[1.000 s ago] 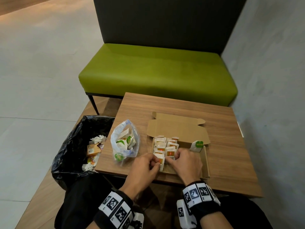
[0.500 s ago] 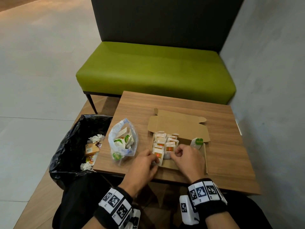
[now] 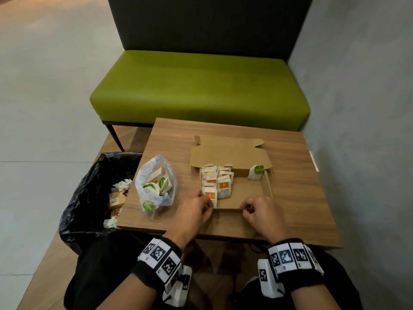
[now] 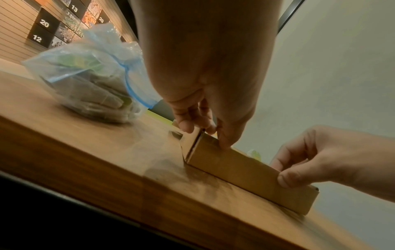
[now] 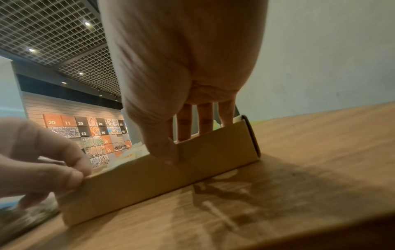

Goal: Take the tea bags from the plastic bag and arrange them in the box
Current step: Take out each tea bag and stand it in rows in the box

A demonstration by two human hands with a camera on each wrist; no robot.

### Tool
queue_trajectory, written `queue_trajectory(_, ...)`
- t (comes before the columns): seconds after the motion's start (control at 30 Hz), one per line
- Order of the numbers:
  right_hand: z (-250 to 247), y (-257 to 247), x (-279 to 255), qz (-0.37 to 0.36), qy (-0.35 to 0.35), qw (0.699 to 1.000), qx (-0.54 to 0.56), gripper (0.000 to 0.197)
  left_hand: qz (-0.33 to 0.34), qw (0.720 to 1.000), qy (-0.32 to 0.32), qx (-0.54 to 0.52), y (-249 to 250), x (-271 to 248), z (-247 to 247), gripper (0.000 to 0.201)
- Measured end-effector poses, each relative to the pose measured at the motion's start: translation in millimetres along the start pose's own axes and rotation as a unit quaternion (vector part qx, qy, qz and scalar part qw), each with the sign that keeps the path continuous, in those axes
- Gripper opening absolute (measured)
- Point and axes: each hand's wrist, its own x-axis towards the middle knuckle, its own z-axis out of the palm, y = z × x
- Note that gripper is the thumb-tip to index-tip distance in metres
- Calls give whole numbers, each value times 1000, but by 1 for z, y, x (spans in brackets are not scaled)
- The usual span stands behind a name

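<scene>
An open cardboard box [image 3: 245, 191] lies on the wooden table [image 3: 295, 198], its lid folded back. Several tea bags [image 3: 215, 182] with orange tags stand in rows in its left part. One green-tagged tea bag [image 3: 256, 172] leans in the far right corner. My left hand [image 3: 206, 206] pinches the box's near left corner [image 4: 198, 140]. My right hand [image 3: 244, 209] pinches the near wall [image 5: 171, 177], thumb outside and fingers inside. A clear plastic bag [image 3: 156, 182] holding more tea bags sits left of the box, seen too in the left wrist view as the plastic bag [image 4: 89, 81].
A bin lined with a black bag [image 3: 89, 198] holding wrappers stands against the table's left edge. A green bench [image 3: 201, 86] is behind the table and a grey wall [image 3: 362, 130] runs along the right. The table's near edge lies just under my wrists.
My right hand has left the tea bags in the box and moved right and back to the near wall. The left hand stays at the near left corner.
</scene>
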Motion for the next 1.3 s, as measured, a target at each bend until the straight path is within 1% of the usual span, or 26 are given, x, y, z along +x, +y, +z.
queue_trajectory(0.17, 4, 5, 8, -20, 28, 999, 5, 21, -3, 1000, 15, 14, -2, 14, -2, 10)
queue_trajectory(0.33, 4, 6, 17, -32, 52, 998, 6, 20, -6, 999, 30, 33, -1, 20, 1, 12)
queue_trajectory(0.53, 3, 5, 23, -36, 57, 998, -5, 20, -9, 998, 41, 43, 2, 28, -1, 8)
queue_trajectory(0.67, 5, 4, 23, -31, 54, 998, -14, 21, -6, 998, 41, 44, 8, 24, -8, 14)
queue_trajectory(0.73, 5, 5, 22, -27, 54, 998, -4, 22, 7, 997, 67, 37, 11, 18, -16, 17)
queue_trajectory(0.83, 4, 8, 22, -27, 47, 999, -4, 21, 16, 988, 148, 28, 13, 13, -44, 16)
queue_trajectory(0.9, 2, 11, 23, -25, 47, 999, -5, 21, -3, 974, 218, 55, 6, 12, -68, 12)
queue_trajectory(0.97, 0, 13, 23, -19, 45, 999, -6, 20, -48, 955, 264, 127, -7, 12, -90, 14)
queue_trajectory(1.0, -1, 13, 23, -15, 40, 999, -7, 20, -82, 948, 266, 157, -15, 12, -99, 18)
queue_trajectory(1.03, -1, 12, 24, -11, 33, 999, -6, 20, -121, 945, 249, 175, -24, 12, -106, 23)
queue_trajectory(1.1, -2, 8, 23, -3, 28, 1000, 6, 22, -192, 946, 177, 194, -41, 13, -115, 34)
queue_trajectory(1.13, -2, 4, 23, -3, 33, 999, 19, 24, -212, 948, 139, 193, -49, 12, -117, 37)
queue_trajectory(1.17, -2, 0, 22, -8, 47, 998, 35, 25, -220, 952, 112, 183, -56, 12, -118, 38)
queue_trajectory(1.2, -3, -6, 22, -16, 63, 996, 52, 26, -220, 956, 99, 165, -61, 10, -118, 37)
queue_trajectory(1.3, -2, -36, 20, -53, 96, 989, 101, 23, -207, 965, 119, 108, -71, 2, -116, 36)
